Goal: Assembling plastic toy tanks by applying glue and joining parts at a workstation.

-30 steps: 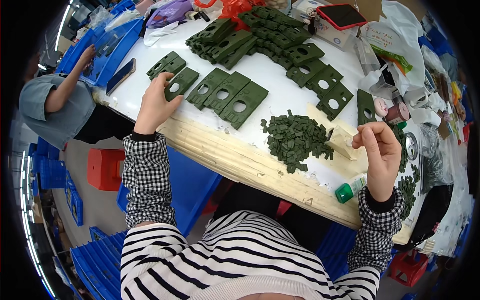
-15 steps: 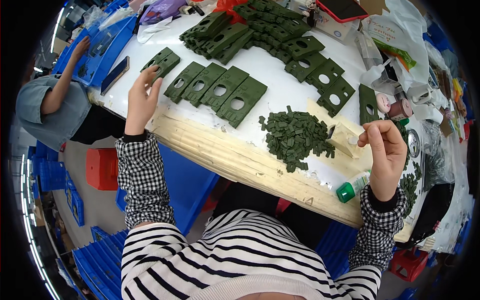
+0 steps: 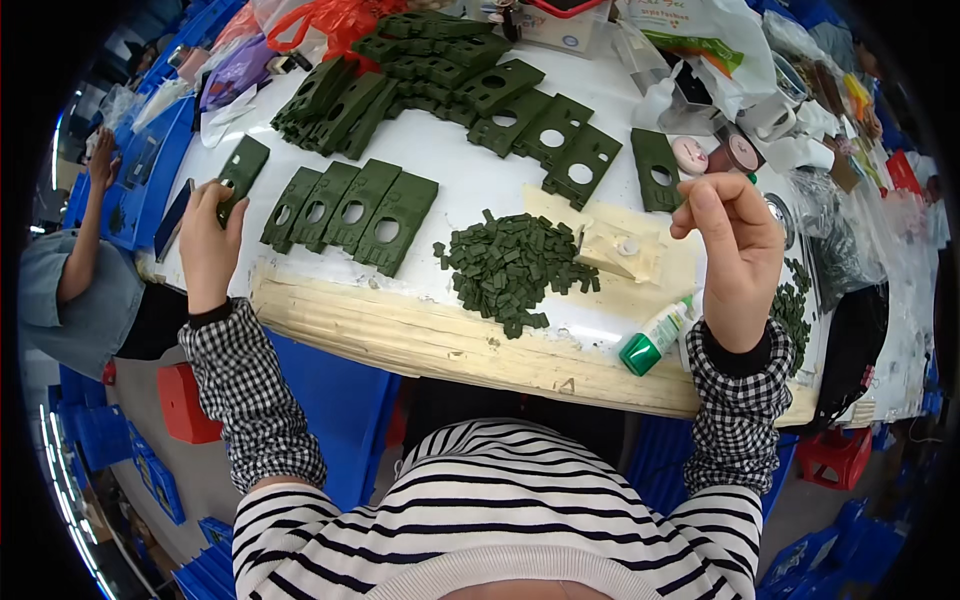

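My left hand (image 3: 210, 245) has its thumb and fingers around the near end of a dark green plastic panel (image 3: 246, 165) at the left. Right of it, several similar panels (image 3: 408, 205) with round holes lie in a slanting row. My right hand (image 3: 738, 255) is raised over the right side of the table, thumb and fingers pinched together; whatever is between the tips is too small to make out. Left of that hand sits a small cream-coloured block (image 3: 622, 250) beside a heap of little dark green pieces (image 3: 515, 265). A green-capped bottle (image 3: 655, 335) lies near the front edge.
More green panels are stacked at the back (image 3: 430, 45), with others fanned out to the right (image 3: 580, 165). One single panel (image 3: 655, 172) lies near round tubs (image 3: 735, 155) and plastic bags. A phone-like slab (image 3: 173, 220) rests at the left edge, near a co-worker's arm (image 3: 85, 220).
The whole view has shifted, so the table things appear further left. My left hand stays at the same green panel, its fingers closer around the end. My right hand is still pinched and raised.
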Motion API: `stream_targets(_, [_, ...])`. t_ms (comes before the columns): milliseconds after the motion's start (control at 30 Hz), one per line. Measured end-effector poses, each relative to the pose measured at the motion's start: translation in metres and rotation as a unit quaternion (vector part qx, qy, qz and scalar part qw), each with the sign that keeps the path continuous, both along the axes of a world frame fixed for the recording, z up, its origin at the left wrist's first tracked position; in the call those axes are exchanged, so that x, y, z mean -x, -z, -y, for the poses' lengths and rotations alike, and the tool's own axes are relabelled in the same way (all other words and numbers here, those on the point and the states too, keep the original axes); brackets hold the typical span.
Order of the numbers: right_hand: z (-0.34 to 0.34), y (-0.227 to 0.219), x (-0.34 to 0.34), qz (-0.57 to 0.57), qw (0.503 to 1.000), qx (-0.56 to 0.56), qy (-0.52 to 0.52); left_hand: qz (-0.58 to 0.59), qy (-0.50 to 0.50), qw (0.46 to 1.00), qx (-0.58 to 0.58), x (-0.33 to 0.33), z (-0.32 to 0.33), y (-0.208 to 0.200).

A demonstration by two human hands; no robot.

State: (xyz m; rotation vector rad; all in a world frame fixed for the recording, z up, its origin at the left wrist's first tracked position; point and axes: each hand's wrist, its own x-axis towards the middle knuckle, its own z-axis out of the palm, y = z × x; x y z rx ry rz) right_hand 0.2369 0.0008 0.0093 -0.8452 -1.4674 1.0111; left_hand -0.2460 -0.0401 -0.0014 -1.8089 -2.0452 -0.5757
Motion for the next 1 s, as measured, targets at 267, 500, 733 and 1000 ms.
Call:
stream_targets(267, [-0.039, -0.017, -0.070, 0.297, 0.945, -0.077, 0.116, 0.174, 0.368, 0.888, -0.213, -0.220, -0.044, -0.056])
stream_targets(500, [-0.067, 0.008, -0.109, 0.486, 0.870, -0.032, 0.074, 0.116, 0.430, 0.841, -0.308, -0.276, -0.095, 0.002])
stream_targets(733, [-0.073, 0.028, -0.099, 0.527, 0.849, 0.008, 0.040, 0.169, 0.391, 0.871, -0.247, -0.275, -0.081, -0.001])
stream_targets(1000, [-0.075, 0.028, -0.095, 0.535, 0.844, 0.026, 0.034, 0.188, 0.396, 0.874, -0.210, -0.272, -0.078, -0.002])
